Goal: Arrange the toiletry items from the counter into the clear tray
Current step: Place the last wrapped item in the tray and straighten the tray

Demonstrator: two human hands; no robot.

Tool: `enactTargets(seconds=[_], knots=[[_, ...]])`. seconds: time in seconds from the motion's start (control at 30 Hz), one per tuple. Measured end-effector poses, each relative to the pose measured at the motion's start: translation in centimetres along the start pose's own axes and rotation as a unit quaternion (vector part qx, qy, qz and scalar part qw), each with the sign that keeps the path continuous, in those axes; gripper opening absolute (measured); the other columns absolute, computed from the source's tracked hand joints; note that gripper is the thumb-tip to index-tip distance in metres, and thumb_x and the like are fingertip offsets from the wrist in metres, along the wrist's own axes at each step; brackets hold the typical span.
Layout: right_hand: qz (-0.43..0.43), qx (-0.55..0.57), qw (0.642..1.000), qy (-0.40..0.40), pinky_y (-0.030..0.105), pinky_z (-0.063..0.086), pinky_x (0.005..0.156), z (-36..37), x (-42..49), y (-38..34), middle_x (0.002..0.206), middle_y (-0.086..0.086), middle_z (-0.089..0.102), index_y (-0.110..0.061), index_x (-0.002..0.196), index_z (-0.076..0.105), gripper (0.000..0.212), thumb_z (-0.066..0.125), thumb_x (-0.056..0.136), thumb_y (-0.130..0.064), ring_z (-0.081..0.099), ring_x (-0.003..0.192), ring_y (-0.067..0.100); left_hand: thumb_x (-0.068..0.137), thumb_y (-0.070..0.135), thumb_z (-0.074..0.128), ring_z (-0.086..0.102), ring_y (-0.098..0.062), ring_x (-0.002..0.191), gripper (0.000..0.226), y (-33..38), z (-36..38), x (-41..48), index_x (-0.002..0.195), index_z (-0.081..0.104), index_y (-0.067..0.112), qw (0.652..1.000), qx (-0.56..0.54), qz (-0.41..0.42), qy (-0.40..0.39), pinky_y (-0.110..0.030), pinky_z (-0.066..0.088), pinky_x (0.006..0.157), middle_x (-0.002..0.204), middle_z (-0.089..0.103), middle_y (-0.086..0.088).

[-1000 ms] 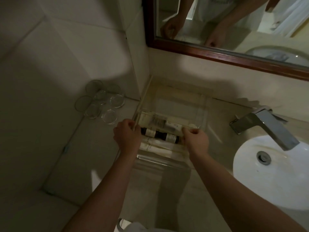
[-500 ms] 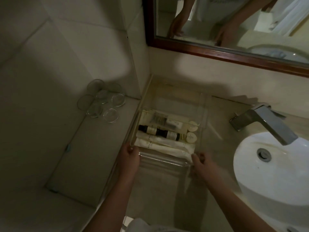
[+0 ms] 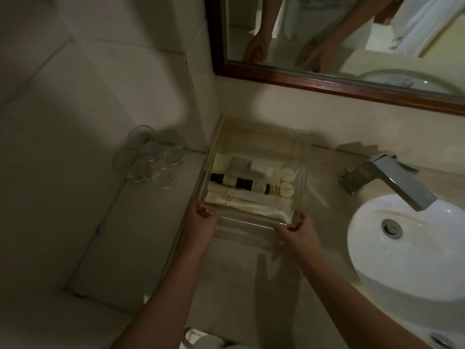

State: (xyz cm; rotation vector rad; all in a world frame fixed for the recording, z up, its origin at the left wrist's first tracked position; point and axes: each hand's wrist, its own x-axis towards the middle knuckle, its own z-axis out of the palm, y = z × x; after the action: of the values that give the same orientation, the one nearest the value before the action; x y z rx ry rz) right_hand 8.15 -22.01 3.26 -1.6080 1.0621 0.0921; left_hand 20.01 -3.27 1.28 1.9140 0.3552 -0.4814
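BATHROOM CORNER: A person's left grip [image 3: 203,220] and right grip [image 3: 299,230] each clasp a near corner of the clear tray [image 3: 304,170], fingers curled over its front rim. The tray sits on the pale surface [image 3: 251,285] beneath the wood-framed mirror [image 3: 352,34]. The toiletry items lie inside in rows: white tubes [image 3: 251,197] nearest the front, dark bottles [image 3: 239,183] end to end behind them, pale sachets [image 3: 241,166] further back, and round soaps [image 3: 288,174] at the right end. Every item in view is already in the tray, so the packing looks finished, and the step in hand appears to be positioning the loaded tray. Whether it rests flat or is slightly raised cannot be told. The next move likely calls for both sides to travel level and together, so the bottles do not roll, before letting go. Glass tumblers [image 3: 151,157] stand to the left; the faucet [image 3: 387,177] and white basin [image 3: 402,248] lie to the right.
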Motion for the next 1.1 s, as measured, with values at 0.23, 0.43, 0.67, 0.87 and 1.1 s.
enactTargets(seconds=[0.23, 0.43, 0.67, 0.87, 1.1], knots=[[-0.028, -0.007, 0.999, 0.045, 0.019, 0.051, 0.061, 0.3, 2.2, -0.4, 0.123, 0.01, 0.062, -0.013, 0.149, 0.022, 0.085, 0.075, 0.082, -0.021, 0.063, 0.083, 0.013, 0.08, 0.01, 0.071, 0.055, -0.007, 0.085, 0.073, 1.2, 1.2, 1.7, 0.143, 0.035, 0.015, 0.999, -0.015, 0.037, 0.014, -0.024, 0.043, 0.082, 0.098, 0.056, 0.007], [-0.04, -0.02, 0.997, 0.058, 0.043, 0.054, 0.094, 0.1, 3.6, -1.5, 0.129, 0.011, 0.061, -0.014, 0.15, 0.025, 0.082, 0.073, 0.083, -0.025, 0.063, 0.111, 0.024, 0.08, 0.013, 0.072, 0.056, -0.011, 0.103, 0.068, 2.1, 1.5, 2.7, 0.139, 0.041, 0.023, 0.998, -0.006, 0.068, -0.005, -0.019, 0.044, 0.081, 0.112, 0.057, 0.012], [-0.05, -0.034, 0.995, 0.08, 0.036, 0.052, 0.09, 0.0, 5.1, -2.3, 0.12, 0.009, 0.065, -0.01, 0.133, 0.048, 0.06, 0.075, 0.08, -0.021, 0.063, 0.108, 0.026, 0.078, 0.012, 0.068, 0.059, -0.008, 0.103, 0.059, 3.1, 2.0, 4.4, 0.131, 0.049, 0.03, 0.993, 0.01, 0.111, -0.028, -0.021, 0.044, 0.086, 0.117, 0.061, 0.011], [-0.064, -0.067, 0.992, 0.083, 0.028, 0.045, 0.08, -0.5, 6.2, -3.0, 0.119, 0.014, 0.066, -0.006, 0.128, 0.054, 0.051, 0.072, 0.084, -0.023, 0.062, 0.109, 0.03, 0.078, 0.015, 0.073, 0.055, -0.012, 0.097, 0.055, 4.5, 2.6, 5.4, 0.128, 0.05, 0.012, 0.995, 0.052, 0.084, 0.007, -0.021, 0.041, 0.078, 0.112, 0.056, 0.006], [-0.046, -0.085, 0.989, 0.109, 0.034, 0.048, 0.084, -0.6, 7.4, -3.5, 0.118, 0.012, 0.067, -0.01, 0.125, 0.058, 0.054, 0.069, 0.082, -0.041, 0.063, 0.108, 0.031, 0.073, 0.031, 0.074, 0.06, -0.025, 0.1, 0.052, 5.0, 3.9, 5.9, 0.116, 0.053, 0.01, 0.991, 0.089, 0.075, 0.071, -0.04, 0.053, 0.089, 0.116, 0.061, -0.008]])
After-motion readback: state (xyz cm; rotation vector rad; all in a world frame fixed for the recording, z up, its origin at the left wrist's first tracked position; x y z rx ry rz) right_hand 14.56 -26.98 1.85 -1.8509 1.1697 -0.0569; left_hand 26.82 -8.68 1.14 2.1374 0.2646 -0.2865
